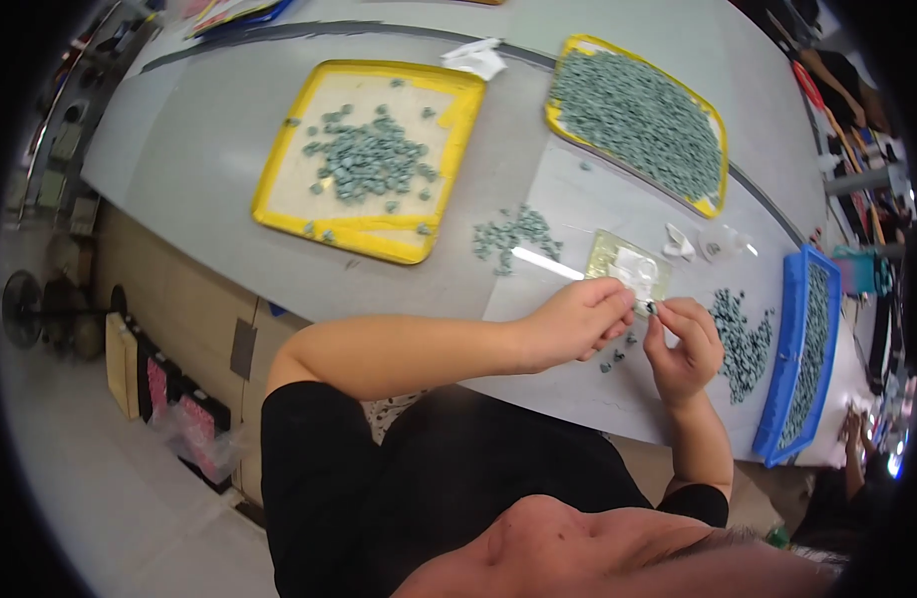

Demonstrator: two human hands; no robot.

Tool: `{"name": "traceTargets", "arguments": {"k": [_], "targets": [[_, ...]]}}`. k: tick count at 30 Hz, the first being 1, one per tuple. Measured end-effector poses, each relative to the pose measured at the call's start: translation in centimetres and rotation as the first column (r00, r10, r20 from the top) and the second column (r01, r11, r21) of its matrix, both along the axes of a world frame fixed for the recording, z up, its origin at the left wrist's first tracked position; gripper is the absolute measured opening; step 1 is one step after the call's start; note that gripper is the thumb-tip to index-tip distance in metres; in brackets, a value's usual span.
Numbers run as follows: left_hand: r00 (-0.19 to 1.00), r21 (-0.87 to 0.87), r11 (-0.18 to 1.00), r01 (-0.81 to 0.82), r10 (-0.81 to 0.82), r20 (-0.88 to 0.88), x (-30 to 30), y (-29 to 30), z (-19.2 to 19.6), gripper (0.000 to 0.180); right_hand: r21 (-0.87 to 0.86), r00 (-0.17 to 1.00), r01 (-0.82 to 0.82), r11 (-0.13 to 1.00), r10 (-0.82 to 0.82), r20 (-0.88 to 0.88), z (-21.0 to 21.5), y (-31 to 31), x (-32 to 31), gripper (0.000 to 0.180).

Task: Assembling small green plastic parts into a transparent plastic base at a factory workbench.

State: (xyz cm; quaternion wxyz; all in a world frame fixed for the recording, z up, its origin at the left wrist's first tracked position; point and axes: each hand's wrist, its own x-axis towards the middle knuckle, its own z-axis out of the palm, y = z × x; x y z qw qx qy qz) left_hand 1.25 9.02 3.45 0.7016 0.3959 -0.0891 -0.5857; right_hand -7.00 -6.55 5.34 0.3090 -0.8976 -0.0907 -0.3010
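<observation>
My left hand [578, 321] is closed, fingers curled together, over the near side of a small yellowish tray [603, 256] with white material in it. Whatever it grips is hidden by the fingers. Close beside it, my right hand [690, 351] pinches a small dark green piece [652, 308] between thumb and fingertip. The two hands nearly meet. Several loose green pieces [606, 367] lie on the table just below them. A scattered group of grey-green pieces [518, 237] lies left of the small tray, and a darker pile [743, 344] lies right of my right hand.
A yellow-edged tray [269, 189] with a heap of green pieces stands at the left. Another yellow-edged tray [720, 189], densely filled, is at the far right. A blue bin [783, 399] of pieces stands near the right edge. White crumpled tissue [475, 60] lies at the back.
</observation>
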Motion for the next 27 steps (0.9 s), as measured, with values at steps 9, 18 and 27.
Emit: {"name": "traceTargets", "arguments": {"k": [9, 18, 27], "targets": [[0.998, 0.052, 0.999, 0.007, -0.004, -0.066, -0.6, -4.9, -0.4, 0.024, 0.249, 0.981, 0.058, 0.967, -0.009, -0.192, -1.8, -5.7, -1.1, 0.013], [0.997, 0.066, 0.998, 0.017, -0.012, -0.073, -0.9, -7.9, -1.5, 0.024, 0.644, 0.924, 0.080, 0.761, 0.185, -0.334, -3.4, -8.5, -2.0, 0.008], [0.996, 0.084, 0.996, 0.026, -0.018, -0.085, -0.7, -8.4, -2.3, 0.023, 0.823, 0.805, 0.296, 0.485, 0.337, -0.488, -3.4, -9.2, -1.4, 0.006]]}}
